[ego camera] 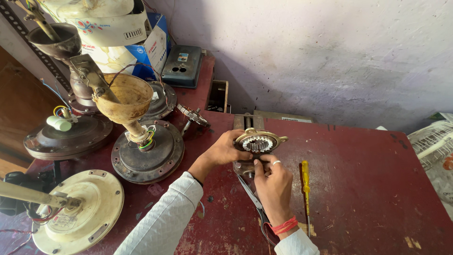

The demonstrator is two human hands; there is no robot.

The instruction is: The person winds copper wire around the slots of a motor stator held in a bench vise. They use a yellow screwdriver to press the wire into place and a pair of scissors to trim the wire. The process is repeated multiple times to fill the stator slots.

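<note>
Both the left hand [225, 150] and right hand [272, 182] grip the toothed fan stator [258, 141] with their fingers (yellow screwdriver [306, 184] just right of it).

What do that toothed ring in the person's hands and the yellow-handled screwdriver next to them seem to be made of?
The toothed ring looks like metal: a dull brass-coloured rim with tabs around pale grey teeth, perhaps stacked steel. The screwdriver has a glossy yellow handle, probably clear plastic, and a thin grey metal shaft. The table looks red-painted and chipped; its base material is unclear.

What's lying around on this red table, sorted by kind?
Ceiling fan motors: 3
Toothed motor core, held by both hands: 1
Yellow-handled screwdrivers: 1
Scissors: 1
Total: 6
</note>
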